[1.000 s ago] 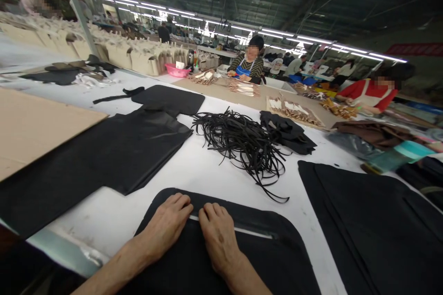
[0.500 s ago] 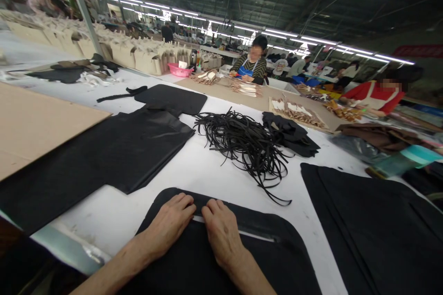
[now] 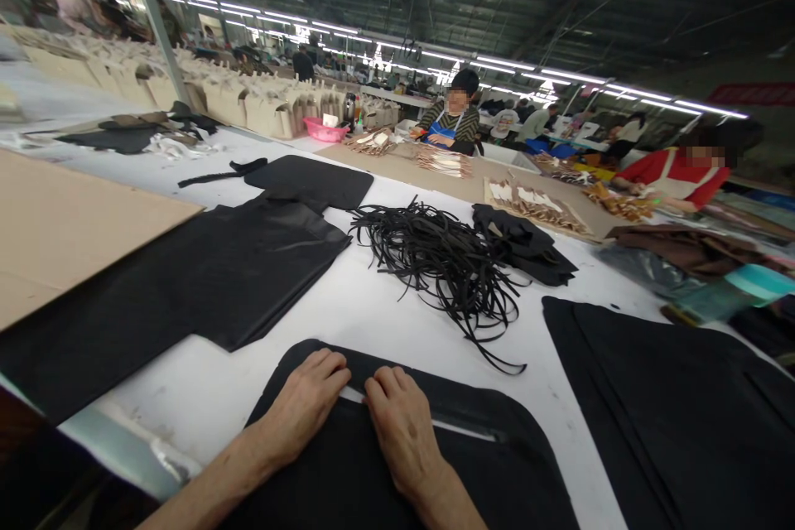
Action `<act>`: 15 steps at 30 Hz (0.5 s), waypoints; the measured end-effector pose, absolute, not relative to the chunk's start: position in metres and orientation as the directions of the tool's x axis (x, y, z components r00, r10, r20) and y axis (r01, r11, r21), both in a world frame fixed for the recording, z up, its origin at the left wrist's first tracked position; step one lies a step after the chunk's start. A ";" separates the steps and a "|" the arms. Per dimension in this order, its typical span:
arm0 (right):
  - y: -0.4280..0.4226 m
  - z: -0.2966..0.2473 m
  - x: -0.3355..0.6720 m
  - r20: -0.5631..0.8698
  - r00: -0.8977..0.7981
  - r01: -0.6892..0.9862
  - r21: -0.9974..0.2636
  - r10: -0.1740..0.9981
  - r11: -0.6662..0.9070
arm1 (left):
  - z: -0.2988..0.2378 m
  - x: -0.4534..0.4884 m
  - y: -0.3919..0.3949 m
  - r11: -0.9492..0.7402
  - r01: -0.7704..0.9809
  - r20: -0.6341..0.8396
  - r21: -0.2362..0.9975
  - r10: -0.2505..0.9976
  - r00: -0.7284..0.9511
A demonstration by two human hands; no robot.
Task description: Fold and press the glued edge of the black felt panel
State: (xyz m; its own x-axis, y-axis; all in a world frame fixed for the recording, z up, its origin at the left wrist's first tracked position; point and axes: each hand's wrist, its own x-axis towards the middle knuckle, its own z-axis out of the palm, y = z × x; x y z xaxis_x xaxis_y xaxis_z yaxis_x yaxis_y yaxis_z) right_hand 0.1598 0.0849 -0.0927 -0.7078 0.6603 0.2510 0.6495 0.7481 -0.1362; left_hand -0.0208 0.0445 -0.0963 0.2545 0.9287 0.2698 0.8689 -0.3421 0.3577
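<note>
A black fabric panel (image 3: 472,464) with rounded corners lies at the near edge of the white table (image 3: 366,306). A folded strip runs along its far side, with a thin pale line showing under the fold. My left hand (image 3: 304,410) and my right hand (image 3: 401,426) rest side by side on that fold, palms down, fingertips curled and pressing its edge. Neither hand lifts the cloth.
A tangle of black straps (image 3: 444,261) lies beyond the panel. Stacks of black fabric sit at left (image 3: 186,281) and right (image 3: 671,397), a smaller dark bundle (image 3: 522,244) behind the straps, cardboard (image 3: 68,224) far left. Two seated people (image 3: 456,120) (image 3: 674,174) work at the far side.
My hands stay on the fold; the right hand has crept slightly right along it. The view has shifted a little.
</note>
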 end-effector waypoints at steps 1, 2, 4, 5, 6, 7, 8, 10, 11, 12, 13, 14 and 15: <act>0.085 -0.095 0.162 0.258 -0.706 0.653 -0.126 0.660 0.747 | -0.097 -0.021 0.045 -0.345 0.866 0.277 0.363 0.927 0.254; 0.086 -0.096 0.164 0.265 -0.700 0.657 -0.124 0.663 0.743 | -0.097 -0.021 0.045 -0.348 0.862 0.284 0.369 0.925 0.252; 0.088 -0.098 0.169 0.274 -0.676 0.670 -0.159 0.684 0.725 | -0.097 -0.021 0.045 -0.348 0.855 0.295 0.384 0.924 0.244; 0.089 -0.098 0.171 0.275 -0.658 0.677 -0.193 0.701 0.710 | -0.097 -0.021 0.045 -0.347 0.852 0.298 0.392 0.924 0.239; 0.089 -0.098 0.173 0.273 -0.638 0.682 -0.232 0.720 0.693 | -0.097 -0.021 0.045 -0.344 0.849 0.297 0.400 0.926 0.234; 0.090 -0.097 0.174 0.268 -0.620 0.687 -0.270 0.738 0.675 | -0.097 -0.022 0.045 -0.340 0.847 0.296 0.408 0.927 0.229; 0.091 -0.096 0.176 0.260 -0.605 0.689 -0.302 0.753 0.658 | -0.096 -0.022 0.045 -0.335 0.846 0.293 0.415 0.929 0.224; 0.091 -0.094 0.177 0.245 -0.583 0.695 -0.343 0.775 0.632 | -0.095 -0.022 0.046 -0.320 0.846 0.283 0.426 0.936 0.212; 0.091 -0.093 0.177 0.238 -0.576 0.698 -0.354 0.782 0.623 | -0.095 -0.022 0.047 -0.312 0.847 0.278 0.431 0.939 0.204; 0.091 -0.093 0.177 0.234 -0.570 0.701 -0.361 0.787 0.615 | -0.095 -0.022 0.048 -0.304 0.848 0.274 0.435 0.941 0.197; 0.091 -0.093 0.177 0.232 -0.565 0.704 -0.365 0.792 0.609 | -0.095 -0.022 0.048 -0.299 0.847 0.270 0.439 0.943 0.193; 0.091 -0.093 0.177 0.231 -0.560 0.707 -0.368 0.796 0.604 | -0.096 -0.022 0.049 -0.295 0.846 0.266 0.445 0.945 0.190; 0.091 -0.093 0.177 0.229 -0.557 0.708 -0.372 0.798 0.600 | -0.096 -0.022 0.049 -0.292 0.843 0.262 0.451 0.947 0.188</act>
